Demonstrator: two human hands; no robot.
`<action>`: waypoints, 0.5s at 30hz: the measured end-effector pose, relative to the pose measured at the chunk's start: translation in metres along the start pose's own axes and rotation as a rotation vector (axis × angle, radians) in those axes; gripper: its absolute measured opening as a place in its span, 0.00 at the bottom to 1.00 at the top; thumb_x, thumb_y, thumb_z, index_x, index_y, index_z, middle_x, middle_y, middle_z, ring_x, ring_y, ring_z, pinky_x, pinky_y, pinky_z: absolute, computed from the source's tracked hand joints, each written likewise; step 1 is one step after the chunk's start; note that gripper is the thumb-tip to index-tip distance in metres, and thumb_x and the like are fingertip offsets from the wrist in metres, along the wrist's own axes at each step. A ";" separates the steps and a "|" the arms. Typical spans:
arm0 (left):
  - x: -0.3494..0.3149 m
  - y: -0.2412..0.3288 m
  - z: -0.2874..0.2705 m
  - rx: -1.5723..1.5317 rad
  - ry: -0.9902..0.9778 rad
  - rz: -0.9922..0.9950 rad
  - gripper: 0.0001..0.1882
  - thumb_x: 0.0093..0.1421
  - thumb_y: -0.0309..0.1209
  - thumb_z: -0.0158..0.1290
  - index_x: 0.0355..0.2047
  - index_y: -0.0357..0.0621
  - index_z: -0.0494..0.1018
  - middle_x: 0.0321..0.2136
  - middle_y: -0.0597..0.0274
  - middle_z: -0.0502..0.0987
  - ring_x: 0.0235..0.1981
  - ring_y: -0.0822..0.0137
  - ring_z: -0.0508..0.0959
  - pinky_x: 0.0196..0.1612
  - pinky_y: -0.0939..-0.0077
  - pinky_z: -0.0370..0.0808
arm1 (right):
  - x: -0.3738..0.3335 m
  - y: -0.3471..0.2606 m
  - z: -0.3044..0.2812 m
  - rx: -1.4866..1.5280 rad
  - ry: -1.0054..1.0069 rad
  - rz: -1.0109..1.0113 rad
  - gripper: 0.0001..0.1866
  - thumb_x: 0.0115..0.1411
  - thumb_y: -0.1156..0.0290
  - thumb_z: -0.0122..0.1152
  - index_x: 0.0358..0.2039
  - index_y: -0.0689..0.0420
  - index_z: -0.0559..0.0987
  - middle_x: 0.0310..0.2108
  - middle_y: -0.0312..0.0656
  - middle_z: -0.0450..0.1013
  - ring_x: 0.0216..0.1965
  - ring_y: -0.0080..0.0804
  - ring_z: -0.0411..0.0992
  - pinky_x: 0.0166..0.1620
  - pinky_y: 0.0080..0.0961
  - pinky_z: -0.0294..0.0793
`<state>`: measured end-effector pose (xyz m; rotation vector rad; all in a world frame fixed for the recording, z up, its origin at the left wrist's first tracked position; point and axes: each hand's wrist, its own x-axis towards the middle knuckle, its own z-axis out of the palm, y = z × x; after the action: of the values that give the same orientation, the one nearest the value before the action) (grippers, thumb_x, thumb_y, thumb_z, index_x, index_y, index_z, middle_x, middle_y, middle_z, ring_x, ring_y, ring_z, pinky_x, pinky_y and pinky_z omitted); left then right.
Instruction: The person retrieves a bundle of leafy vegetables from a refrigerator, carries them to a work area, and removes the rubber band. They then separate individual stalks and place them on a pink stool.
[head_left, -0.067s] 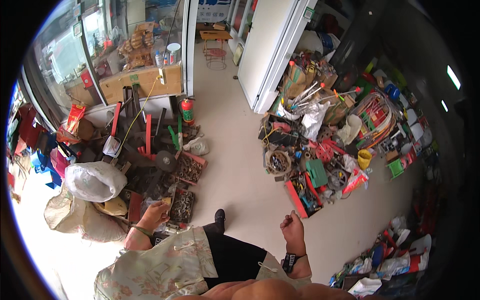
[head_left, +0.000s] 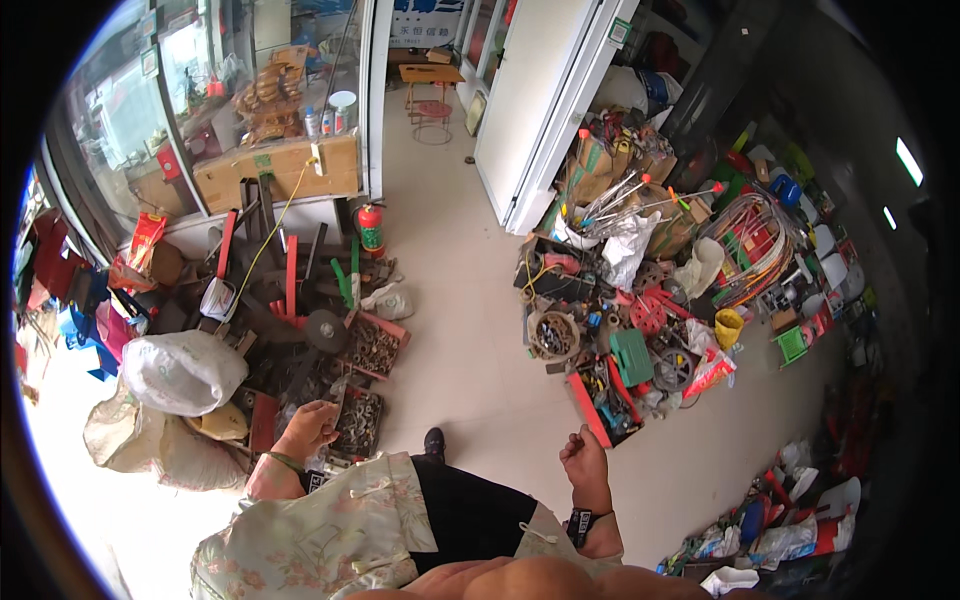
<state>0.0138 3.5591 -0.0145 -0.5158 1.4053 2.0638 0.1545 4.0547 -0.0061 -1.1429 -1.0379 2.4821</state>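
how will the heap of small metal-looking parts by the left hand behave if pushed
The heap of parts would probably shift and spread, since it looks loosely jumbled. It may feel heavy for its size, given the metallic look.

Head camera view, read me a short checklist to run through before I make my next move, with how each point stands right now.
1. Right hand free: ok, fingers loosely curled, no object visible in it.
2. Left hand free: cannot tell, its curled fingers hide the palm.
3. Metal parts in the tray beside the left hand sorted: not ok, the metal parts lie loosely heaped.
4. Black shoe apart from those metal parts: ok, it is on the bare floor to their right.
5. Fire extinguisher upright: ok.
6. Yellow cord coiled away: not ok, it is strung out.
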 end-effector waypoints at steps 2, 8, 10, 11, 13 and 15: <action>0.039 0.027 0.033 -0.017 0.007 0.009 0.08 0.62 0.30 0.51 0.25 0.49 0.68 0.16 0.75 0.61 0.14 0.78 0.62 0.22 0.77 0.67 | 0.037 -0.025 0.006 0.032 0.035 -0.019 0.08 0.62 0.63 0.58 0.28 0.50 0.71 0.23 0.32 0.68 0.23 0.22 0.65 0.25 0.22 0.65; 0.149 0.108 0.156 0.119 -0.162 0.012 0.08 0.64 0.33 0.50 0.28 0.45 0.70 0.16 0.73 0.62 0.16 0.77 0.64 0.21 0.80 0.66 | 0.134 -0.088 0.012 0.128 0.161 -0.052 0.09 0.63 0.62 0.56 0.27 0.51 0.72 0.21 0.30 0.68 0.21 0.22 0.66 0.24 0.22 0.66; 0.184 0.139 0.191 0.289 -0.190 -0.006 0.10 0.63 0.36 0.51 0.30 0.44 0.72 0.17 0.72 0.66 0.18 0.77 0.68 0.21 0.81 0.67 | 0.164 -0.096 0.021 0.172 0.128 -0.038 0.09 0.63 0.63 0.55 0.27 0.51 0.72 0.20 0.31 0.69 0.20 0.22 0.67 0.23 0.22 0.66; 0.204 0.154 0.207 0.277 -0.269 0.082 0.13 0.62 0.40 0.51 0.30 0.42 0.72 0.17 0.71 0.66 0.19 0.76 0.69 0.22 0.80 0.68 | 0.180 -0.103 0.025 0.173 0.116 -0.035 0.09 0.63 0.63 0.55 0.28 0.51 0.72 0.21 0.31 0.69 0.21 0.22 0.67 0.23 0.22 0.67; 0.248 0.184 0.236 0.316 -0.227 0.136 0.14 0.62 0.40 0.51 0.30 0.41 0.72 0.18 0.71 0.66 0.19 0.75 0.69 0.23 0.80 0.69 | 0.216 -0.120 0.036 0.194 0.172 -0.030 0.08 0.62 0.66 0.56 0.27 0.53 0.72 0.20 0.32 0.68 0.21 0.22 0.67 0.23 0.21 0.68; 0.294 0.209 0.262 0.354 -0.204 0.206 0.08 0.63 0.34 0.50 0.29 0.44 0.71 0.19 0.71 0.65 0.20 0.76 0.69 0.26 0.81 0.71 | 0.255 -0.147 0.049 0.140 0.090 -0.054 0.07 0.62 0.68 0.56 0.27 0.53 0.71 0.20 0.33 0.68 0.20 0.22 0.66 0.23 0.20 0.68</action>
<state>-0.3433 3.8185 0.0507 -0.0140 1.7046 1.8942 -0.0663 4.2534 -0.0319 -1.1569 -0.8456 2.3951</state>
